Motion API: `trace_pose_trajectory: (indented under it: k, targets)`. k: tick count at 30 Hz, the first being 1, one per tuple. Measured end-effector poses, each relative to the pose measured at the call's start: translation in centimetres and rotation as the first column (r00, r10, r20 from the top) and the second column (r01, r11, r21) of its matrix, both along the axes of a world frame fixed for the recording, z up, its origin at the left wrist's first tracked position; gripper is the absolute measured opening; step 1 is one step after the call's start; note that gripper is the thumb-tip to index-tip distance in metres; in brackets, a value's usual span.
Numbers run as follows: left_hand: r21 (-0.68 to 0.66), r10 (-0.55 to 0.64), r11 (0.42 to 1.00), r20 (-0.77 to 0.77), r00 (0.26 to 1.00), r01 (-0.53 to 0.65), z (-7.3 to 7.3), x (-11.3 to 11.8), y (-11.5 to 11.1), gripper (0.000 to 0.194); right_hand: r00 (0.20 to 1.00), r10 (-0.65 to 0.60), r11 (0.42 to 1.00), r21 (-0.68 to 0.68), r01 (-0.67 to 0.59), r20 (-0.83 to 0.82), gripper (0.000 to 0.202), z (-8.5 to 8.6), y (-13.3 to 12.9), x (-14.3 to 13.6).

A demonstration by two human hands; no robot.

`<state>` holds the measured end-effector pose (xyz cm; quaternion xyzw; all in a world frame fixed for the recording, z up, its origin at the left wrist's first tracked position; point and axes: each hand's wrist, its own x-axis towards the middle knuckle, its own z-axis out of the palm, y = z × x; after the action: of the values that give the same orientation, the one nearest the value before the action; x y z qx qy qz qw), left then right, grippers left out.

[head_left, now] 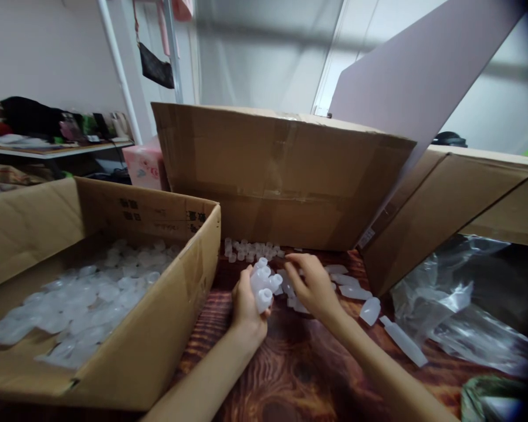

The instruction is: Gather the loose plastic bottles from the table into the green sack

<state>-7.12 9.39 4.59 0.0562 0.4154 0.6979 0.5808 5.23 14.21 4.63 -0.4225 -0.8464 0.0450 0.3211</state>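
Note:
My left hand (249,305) is closed around several small translucent white plastic bottles (262,285), their open necks pointing up and toward me. To its right, my right hand (311,283) hovers over the table with bent fingers apart and nothing visible between them. Partly hidden under that hand lie more loose bottles (295,303). Beyond both hands, small translucent caps or fitments (250,251) stand in a cluster against a large carton. Other flat bottles (370,311) are scattered right of my right hand, one long bottle (405,341) nearest me.
An open cardboard box (180,316) with many similar bottles (92,299) stands on the left. The large carton (281,176) walls off the back. At right, another carton (422,205) stands beside crumpled clear plastic (462,328). The wood-grain table (286,375) lies beneath my arms.

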Motion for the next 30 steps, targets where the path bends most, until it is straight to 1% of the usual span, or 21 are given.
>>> trace_pose_trajectory:
  k: [2, 4, 6, 9, 12, 15, 17, 19, 20, 21, 22, 23, 25, 27, 28, 30]
  targets:
    - [-0.004, 0.03, 1.0, -0.021, 0.999, -0.03, -0.2, -0.2, 0.2, 0.021, 0.987, 0.088, 0.996, -0.043, -0.083, 0.137, 0.014, -0.1, 1.2, -0.8]
    - [-0.013, 0.048, 0.999, -0.04, 0.998, -0.048, -0.5, -0.3, 0.4, 0.022, 0.967, 0.127, 0.99, -0.083, -0.111, 0.222, 0.01, -0.5, 1.5, -1.7]
    - [-0.004, 0.049, 0.999, -0.041, 0.998, -0.049, -0.8, -0.3, 0.5, 0.023, 0.959, 0.132, 0.988, -0.11, -0.107, 0.25, 0.014, -0.8, 1.4, -2.4]
    - [0.001, 0.043, 0.999, -0.016, 0.999, -0.043, -1.2, -0.3, 0.7, 0.025, 0.97, 0.127, 0.982, -0.161, -0.094, 0.208, 0.027, -0.9, 1.6, -2.7]
    - [-0.031, 0.033, 0.999, 0.008, 0.999, -0.033, -1.1, -0.2, 0.7, 0.026, 0.995, 0.091, 0.974, -0.213, -0.079, 0.045, 0.04, -0.5, 2.6, -1.9]
    - [-0.091, 0.012, 0.996, 0.0, 1.0, -0.012, -0.8, -0.2, 0.6, 0.026, 0.983, 0.009, 0.965, -0.255, -0.056, -0.183, 0.04, 0.4, 2.4, -0.6]
    - [-0.111, 0.008, 0.994, -0.016, 1.0, -0.01, -0.5, -0.1, 0.5, 0.025, 0.935, -0.032, 0.953, -0.293, -0.078, -0.352, 0.037, 1.3, 0.9, 0.0]
    - [-0.13, 0.011, 0.991, -0.035, 0.999, -0.016, -0.5, 0.1, 0.4, 0.025, 0.835, -0.035, 0.928, -0.327, -0.176, -0.548, 0.041, 2.2, -1.5, 0.0]
    - [-0.137, 0.011, 0.99, -0.046, 0.999, -0.017, -0.5, 0.1, 0.4, 0.025, 0.78, -0.019, 0.916, -0.324, -0.237, -0.626, 0.046, 2.4, -2.7, -0.2]
    - [-0.139, 0.008, 0.99, -0.058, 0.998, -0.016, -0.7, 0.2, 0.3, 0.026, 0.741, 0.009, 0.912, -0.299, -0.282, -0.671, 0.05, 2.5, -3.8, -0.4]
    - [-0.129, 0.005, 0.992, -0.068, 0.998, -0.013, -0.9, 0.3, 0.3, 0.028, 0.737, 0.051, 0.921, -0.254, -0.296, -0.674, 0.052, 2.5, -4.7, -0.7]
    - [-0.099, -0.001, 0.995, -0.067, 0.998, -0.005, -1.1, 0.4, 0.3, 0.028, 0.768, 0.105, 0.942, -0.184, -0.28, -0.632, 0.05, 2.2, -5.2, -1.1]
    - [-0.019, -0.008, 1.0, -0.033, 0.999, 0.008, -1.6, 0.5, 0.4, 0.028, 0.845, 0.2, 0.975, 0.016, -0.221, -0.496, 0.041, 1.2, -5.5, -1.6]
    - [0.046, -0.019, 0.999, 0.024, 1.0, 0.018, -2.0, 0.6, 0.5, 0.027, 0.894, 0.24, 0.963, 0.207, -0.171, -0.379, 0.036, 0.0, -4.9, -2.0]
    - [0.072, -0.031, 0.997, 0.055, 0.998, 0.027, -2.1, 0.7, 0.5, 0.027, 0.905, 0.244, 0.95, 0.275, -0.15, -0.348, 0.036, -0.6, -4.5, -2.2]
    - [0.124, -0.054, 0.992, 0.132, 0.99, 0.037, -2.0, 0.7, 0.4, 0.027, 0.918, 0.229, 0.926, 0.362, -0.104, -0.324, 0.036, -1.6, -3.9, -2.5]
